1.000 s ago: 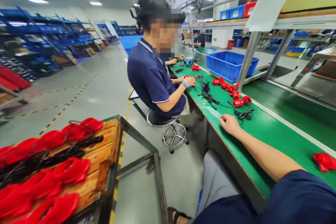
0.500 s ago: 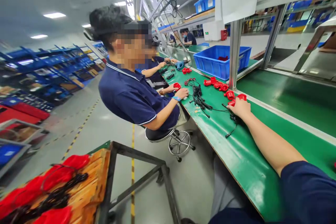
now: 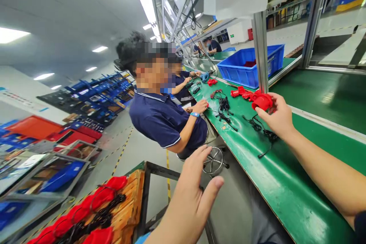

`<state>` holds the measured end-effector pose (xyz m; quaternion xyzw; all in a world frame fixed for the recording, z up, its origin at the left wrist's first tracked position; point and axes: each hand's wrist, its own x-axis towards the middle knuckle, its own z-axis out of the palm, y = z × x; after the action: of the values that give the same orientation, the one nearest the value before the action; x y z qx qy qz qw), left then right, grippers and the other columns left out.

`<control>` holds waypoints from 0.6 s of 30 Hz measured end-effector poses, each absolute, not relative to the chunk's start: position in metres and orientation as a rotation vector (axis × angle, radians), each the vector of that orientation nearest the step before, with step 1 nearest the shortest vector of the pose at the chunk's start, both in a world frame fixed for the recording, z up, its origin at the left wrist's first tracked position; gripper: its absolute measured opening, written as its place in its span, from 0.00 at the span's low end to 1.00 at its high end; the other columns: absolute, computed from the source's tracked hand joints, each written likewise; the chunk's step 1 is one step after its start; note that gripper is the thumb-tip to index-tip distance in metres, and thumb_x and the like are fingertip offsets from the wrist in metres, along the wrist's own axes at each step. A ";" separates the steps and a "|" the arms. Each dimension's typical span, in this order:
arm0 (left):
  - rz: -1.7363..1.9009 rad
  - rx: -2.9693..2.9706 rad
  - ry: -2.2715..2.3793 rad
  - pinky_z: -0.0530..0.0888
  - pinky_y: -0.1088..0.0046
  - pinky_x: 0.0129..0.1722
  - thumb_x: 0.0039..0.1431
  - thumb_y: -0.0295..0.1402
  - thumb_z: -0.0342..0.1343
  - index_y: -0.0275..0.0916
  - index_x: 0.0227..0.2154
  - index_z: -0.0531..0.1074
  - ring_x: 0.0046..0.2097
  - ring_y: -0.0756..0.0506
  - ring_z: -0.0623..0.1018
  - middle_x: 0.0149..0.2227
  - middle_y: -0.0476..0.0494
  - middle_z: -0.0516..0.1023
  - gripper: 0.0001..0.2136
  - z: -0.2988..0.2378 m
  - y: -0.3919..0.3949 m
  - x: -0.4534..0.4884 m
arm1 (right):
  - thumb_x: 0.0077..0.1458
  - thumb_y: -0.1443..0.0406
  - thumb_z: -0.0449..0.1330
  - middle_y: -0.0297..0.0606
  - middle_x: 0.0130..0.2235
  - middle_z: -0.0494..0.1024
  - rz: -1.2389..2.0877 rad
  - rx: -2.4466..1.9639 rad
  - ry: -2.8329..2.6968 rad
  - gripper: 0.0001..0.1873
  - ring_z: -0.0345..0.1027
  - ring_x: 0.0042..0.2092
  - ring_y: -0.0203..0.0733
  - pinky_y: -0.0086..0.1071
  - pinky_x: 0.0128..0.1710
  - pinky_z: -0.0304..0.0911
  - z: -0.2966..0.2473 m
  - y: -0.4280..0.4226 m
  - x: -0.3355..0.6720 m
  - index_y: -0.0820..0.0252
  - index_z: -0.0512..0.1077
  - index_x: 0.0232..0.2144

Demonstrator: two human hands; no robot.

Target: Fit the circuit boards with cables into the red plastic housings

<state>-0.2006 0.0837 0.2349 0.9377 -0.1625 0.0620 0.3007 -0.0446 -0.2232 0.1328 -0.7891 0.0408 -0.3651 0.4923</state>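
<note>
My right hand [image 3: 278, 118] grips a red plastic part [image 3: 262, 102] with a round opening, raised a little over the green bench [image 3: 263, 175]. Below it lies a bundle of black cable [image 3: 264, 132] with a connector end. More red parts [image 3: 241, 92] sit in a row just left of the held one. My left hand [image 3: 191, 194] is in the foreground, off the bench edge, its fingers extended and thumb apart, with nothing in it.
A co-worker [image 3: 160, 118] sits on a stool at the bench, beside black cables [image 3: 224, 106]. A blue bin [image 3: 237, 70] stands behind a metal post [image 3: 260, 53]. At lower left, a wooden-topped cart [image 3: 128, 202] carries red parts and black cables.
My right hand has lifted a red part from the bench and turned it. My left hand has come into view from below. The view has shifted, so the scene sits further right.
</note>
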 end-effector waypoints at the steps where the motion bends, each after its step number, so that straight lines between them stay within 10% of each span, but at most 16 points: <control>1: 0.142 2.412 -0.362 0.73 0.45 0.61 0.65 0.53 0.54 0.54 0.65 0.65 0.63 0.31 0.72 0.65 0.38 0.69 0.27 0.232 0.072 -0.194 | 0.51 0.49 0.67 0.44 0.51 0.78 -0.896 -1.863 0.000 0.37 0.74 0.41 0.48 0.41 0.39 0.72 0.141 -0.212 -0.059 0.56 0.65 0.59; 7: -0.198 1.856 -0.135 0.81 0.59 0.45 0.63 0.58 0.56 0.50 0.68 0.53 0.56 0.35 0.75 0.61 0.33 0.69 0.37 0.202 0.043 -0.185 | 0.52 0.57 0.71 0.41 0.48 0.78 -0.823 -1.785 -0.707 0.35 0.74 0.42 0.48 0.41 0.40 0.73 0.148 -0.145 -0.129 0.50 0.64 0.60; 11: -0.387 1.601 0.060 0.76 0.74 0.22 0.59 0.59 0.61 0.44 0.60 0.61 0.33 0.45 0.76 0.38 0.43 0.73 0.35 0.178 0.045 -0.181 | 0.53 0.53 0.73 0.46 0.46 0.79 -0.794 -1.741 -0.949 0.41 0.73 0.39 0.48 0.41 0.39 0.72 0.120 -0.119 -0.136 0.58 0.60 0.62; 18: -0.670 1.479 0.271 0.69 0.80 0.20 0.49 0.58 0.69 0.44 0.52 0.65 0.27 0.50 0.76 0.37 0.43 0.77 0.34 0.140 0.088 -0.151 | 0.61 0.42 0.63 0.54 0.54 0.77 -0.472 -2.018 -1.001 0.44 0.74 0.54 0.53 0.44 0.55 0.72 0.055 -0.131 -0.107 0.63 0.57 0.66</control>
<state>-0.1509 0.0884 0.1403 0.6588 0.1208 -0.2983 0.6800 -0.1072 -0.1313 0.0553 -0.8005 -0.3972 -0.1872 0.4078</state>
